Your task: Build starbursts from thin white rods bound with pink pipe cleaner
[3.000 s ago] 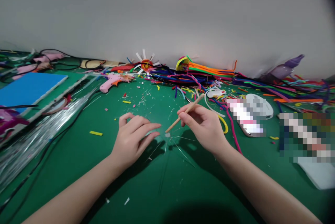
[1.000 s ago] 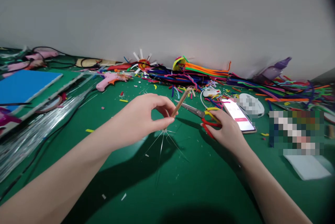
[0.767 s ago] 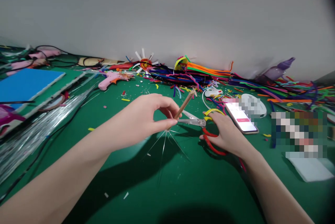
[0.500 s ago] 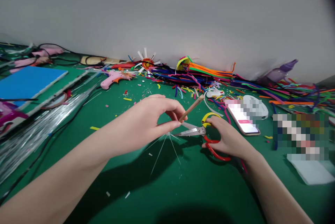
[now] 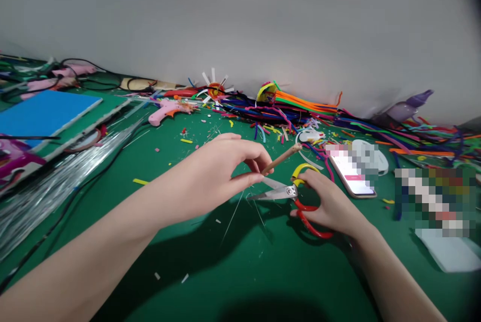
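Note:
My left hand (image 5: 240, 161) pinches a thin brown stick (image 5: 283, 158), which slants up to the right out of the fingers. Several fine clear strands (image 5: 234, 216) hang below those fingertips and fan out over the green table (image 5: 203, 282). In my right hand (image 5: 326, 196) is a pair of scissors (image 5: 291, 191) with one yellow and one red handle loop. Their blades stand apart and point left, close under the left fingertips. Whether a blade touches the strands I cannot tell. The lower end of the stick is hidden in my left hand.
A pink glue gun (image 5: 169, 110) lies behind my left hand. Colourful pipe cleaners (image 5: 308, 103) are heaped along the wall. To the right lies a lit phone (image 5: 349, 171). Silvery strands (image 5: 75, 176), a black cable and a blue board (image 5: 45, 114) occupy the left side.
The scissor blades are spread wider than before. Fewer clear strands show below my left fingers. The whole view has shifted slightly; both hands keep their holds.

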Demonstrator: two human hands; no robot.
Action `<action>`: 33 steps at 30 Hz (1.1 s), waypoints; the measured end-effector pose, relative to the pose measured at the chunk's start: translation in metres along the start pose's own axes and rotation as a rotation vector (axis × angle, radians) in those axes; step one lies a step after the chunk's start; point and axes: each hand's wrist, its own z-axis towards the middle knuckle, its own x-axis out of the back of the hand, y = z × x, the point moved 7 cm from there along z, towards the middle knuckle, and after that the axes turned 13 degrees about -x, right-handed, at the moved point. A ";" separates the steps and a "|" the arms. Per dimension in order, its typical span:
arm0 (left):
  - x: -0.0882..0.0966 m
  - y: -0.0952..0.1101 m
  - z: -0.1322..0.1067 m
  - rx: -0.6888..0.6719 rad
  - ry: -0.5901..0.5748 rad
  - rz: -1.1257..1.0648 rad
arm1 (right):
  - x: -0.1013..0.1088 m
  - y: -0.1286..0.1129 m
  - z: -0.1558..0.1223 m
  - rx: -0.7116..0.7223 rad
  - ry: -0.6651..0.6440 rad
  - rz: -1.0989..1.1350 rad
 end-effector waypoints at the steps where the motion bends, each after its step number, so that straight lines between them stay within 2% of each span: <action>1: 0.000 0.000 0.000 -0.005 0.000 -0.001 | -0.002 -0.003 0.000 -0.003 0.003 0.001; 7: -0.001 0.003 0.000 -0.025 0.001 0.011 | -0.007 -0.018 0.002 -0.043 0.026 -0.006; 16: -0.001 0.006 0.000 -0.009 -0.010 -0.006 | -0.006 -0.034 0.000 -0.006 0.109 0.008; 33: 0.000 0.005 0.001 -0.004 -0.007 0.019 | -0.009 -0.035 -0.003 0.024 0.133 -0.016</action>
